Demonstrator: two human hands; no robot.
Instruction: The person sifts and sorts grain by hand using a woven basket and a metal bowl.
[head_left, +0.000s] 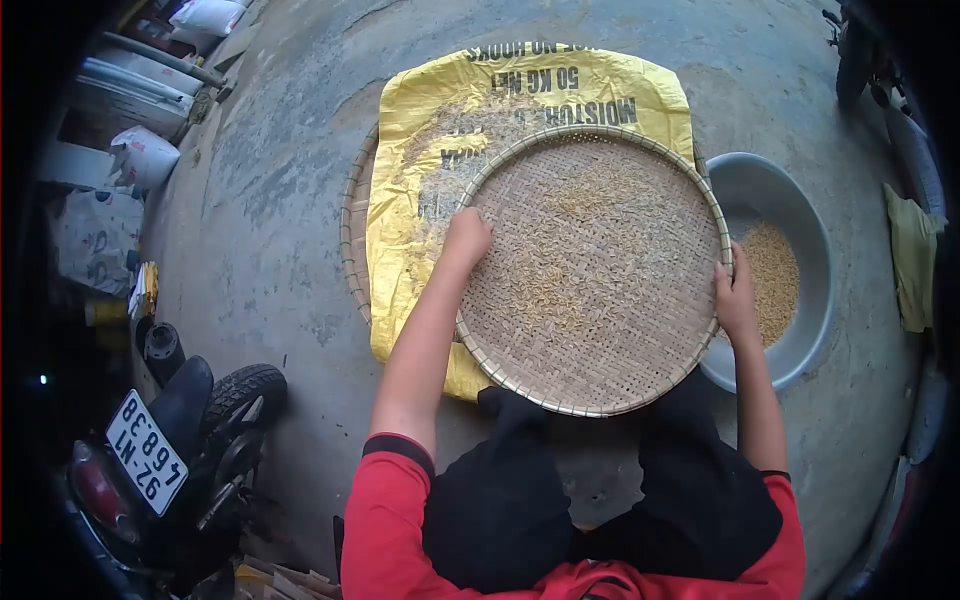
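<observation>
A round woven tray (640,350) is held over my knees, with yellowish grain (560,270) scattered thinly across its middle and upper part. My left hand (468,238) is closed around the tray's left rim. On the right rim, my right hand (736,295) grips with the thumb on the inner side and fingers around the outside. Beneath the tray's far side lies a yellow printed sack (400,215), with chaff on it. Right of the tray, a grey metal basin (815,250) holds a heap of grain (772,280).
Another woven tray (355,240) shows its rim under the sack. A motorbike (180,440) stands at the lower left. White sacks (145,158) and pipes (150,60) are at the upper left. A greenish sack (910,260) lies at the right edge.
</observation>
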